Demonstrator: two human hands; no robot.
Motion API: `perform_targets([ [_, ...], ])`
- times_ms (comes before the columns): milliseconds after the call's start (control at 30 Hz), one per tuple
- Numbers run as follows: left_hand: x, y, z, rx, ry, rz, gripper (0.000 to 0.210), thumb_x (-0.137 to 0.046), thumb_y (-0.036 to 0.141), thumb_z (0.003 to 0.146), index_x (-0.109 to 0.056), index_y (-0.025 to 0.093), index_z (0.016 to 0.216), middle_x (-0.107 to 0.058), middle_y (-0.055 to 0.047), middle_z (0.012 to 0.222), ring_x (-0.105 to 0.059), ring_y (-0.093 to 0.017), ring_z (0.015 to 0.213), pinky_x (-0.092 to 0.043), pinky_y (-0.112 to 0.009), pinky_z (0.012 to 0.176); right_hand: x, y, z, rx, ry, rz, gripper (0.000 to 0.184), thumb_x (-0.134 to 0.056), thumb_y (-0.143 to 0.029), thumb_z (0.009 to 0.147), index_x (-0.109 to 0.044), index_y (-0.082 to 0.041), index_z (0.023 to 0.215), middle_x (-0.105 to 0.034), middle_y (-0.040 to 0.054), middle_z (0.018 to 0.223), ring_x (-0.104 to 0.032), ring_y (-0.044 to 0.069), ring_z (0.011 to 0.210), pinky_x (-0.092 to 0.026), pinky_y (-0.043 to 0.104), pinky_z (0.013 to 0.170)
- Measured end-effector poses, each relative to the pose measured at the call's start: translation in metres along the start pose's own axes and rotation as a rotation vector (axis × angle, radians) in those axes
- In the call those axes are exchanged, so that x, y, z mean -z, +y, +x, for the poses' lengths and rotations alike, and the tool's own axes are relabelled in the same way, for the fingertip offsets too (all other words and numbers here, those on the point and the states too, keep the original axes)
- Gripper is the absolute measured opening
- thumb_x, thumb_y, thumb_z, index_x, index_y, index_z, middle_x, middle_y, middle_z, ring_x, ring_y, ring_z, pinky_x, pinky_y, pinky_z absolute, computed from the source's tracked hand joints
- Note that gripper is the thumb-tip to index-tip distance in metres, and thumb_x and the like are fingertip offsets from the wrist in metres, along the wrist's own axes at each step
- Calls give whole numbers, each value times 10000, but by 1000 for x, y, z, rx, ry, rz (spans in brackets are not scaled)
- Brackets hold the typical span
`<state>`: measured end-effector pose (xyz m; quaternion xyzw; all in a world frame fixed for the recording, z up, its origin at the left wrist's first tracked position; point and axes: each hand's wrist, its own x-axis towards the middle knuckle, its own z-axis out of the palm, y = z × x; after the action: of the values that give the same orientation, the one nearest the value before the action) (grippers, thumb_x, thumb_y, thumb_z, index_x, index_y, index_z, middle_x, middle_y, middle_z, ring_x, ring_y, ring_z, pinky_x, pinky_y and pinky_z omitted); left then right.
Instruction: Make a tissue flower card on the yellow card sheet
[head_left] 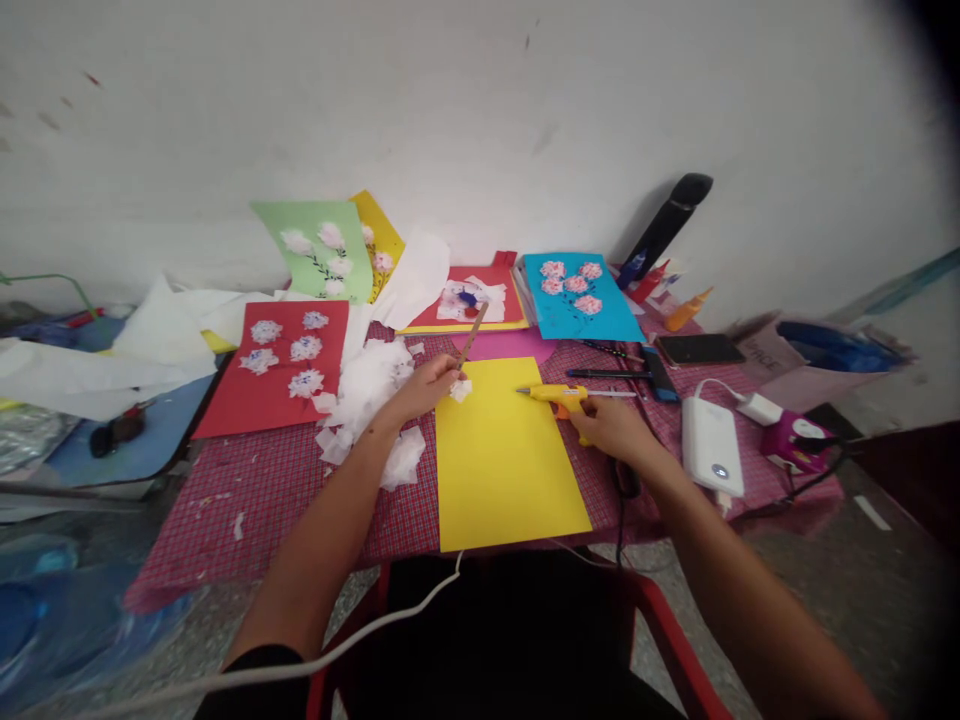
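My left hand (429,386) is closed around a thin wooden stick (472,335) that points up and away. By its fingertips is a small crumpled piece of white tissue paper (461,391), over the top left corner of a yellow sheet of paper (510,470). Whether the tissue is stuck to the stick, I cannot tell. My right hand (611,425) grips a yellow hot glue gun (559,394), its nozzle pointing left above the sheet. Loose white tissue pieces (371,385) are heaped beside my left wrist.
Red (292,330), green (300,225) and blue cards (547,315) with tissue flowers stand around the back. At right are a black pen (607,374), a phone (701,349), a white power bank (709,445) and glue bottles (686,312). A white cable (360,635) crosses in front.
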<state>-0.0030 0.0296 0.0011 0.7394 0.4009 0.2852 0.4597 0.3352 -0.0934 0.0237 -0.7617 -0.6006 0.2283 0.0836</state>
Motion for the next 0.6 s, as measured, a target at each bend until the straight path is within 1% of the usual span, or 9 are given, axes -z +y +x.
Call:
perform_targets([
  [67,0,1,-1,2,32,6,236,-523,407,983,-614,197,1042,-713,-47,1058,-623,-186,912,-454,-307,785,1,1,0,3,4,48,284,-564,-392,933,-704,-178,807,-743,59,688,-656,181,597,-323,271,509],
  [133,1,4,-2,6,70,15,221,-519,389,980,-622,198,1023,-699,-41,1004,-602,-177,861,-445,-300,754,5,1,-1,17,41,119,270,-557,-374,924,-677,-175,788,-733,55,690,-647,174,596,-343,263,512],
  [267,3,11,-6,-19,130,14,229,-475,363,995,-631,195,1006,-678,-34,959,-575,-166,817,-445,-295,756,18,-7,2,80,114,322,242,-542,-351,901,-639,-174,768,-687,38,662,-606,158,562,-366,252,501],
  [333,3,11,-7,-31,123,27,240,-467,364,999,-636,194,1012,-676,-35,972,-583,-171,853,-451,-300,794,24,-14,6,117,134,411,196,-552,-329,876,-642,-171,802,-658,25,643,-573,151,538,-361,250,486],
  [433,3,9,-7,-31,90,62,241,-462,360,1002,-629,192,1046,-688,-47,1037,-609,-187,938,-459,-316,859,27,-23,10,123,170,425,174,-582,-314,841,-659,-161,872,-653,24,658,-549,147,539,-345,246,471],
  [500,2,6,-6,-17,92,70,238,-458,361,1005,-613,192,1070,-696,-59,1091,-623,-200,994,-465,-326,879,23,-25,9,96,144,425,205,-597,-340,840,-669,-156,895,-675,39,700,-555,146,547,-352,241,464],
  [600,0,2,-6,-24,116,83,235,-451,359,1010,-595,196,1100,-693,-68,1131,-629,-213,1044,-471,-335,899,13,-19,4,43,68,511,269,-612,-416,854,-676,-159,904,-679,48,735,-560,138,540,-384,232,454],
])
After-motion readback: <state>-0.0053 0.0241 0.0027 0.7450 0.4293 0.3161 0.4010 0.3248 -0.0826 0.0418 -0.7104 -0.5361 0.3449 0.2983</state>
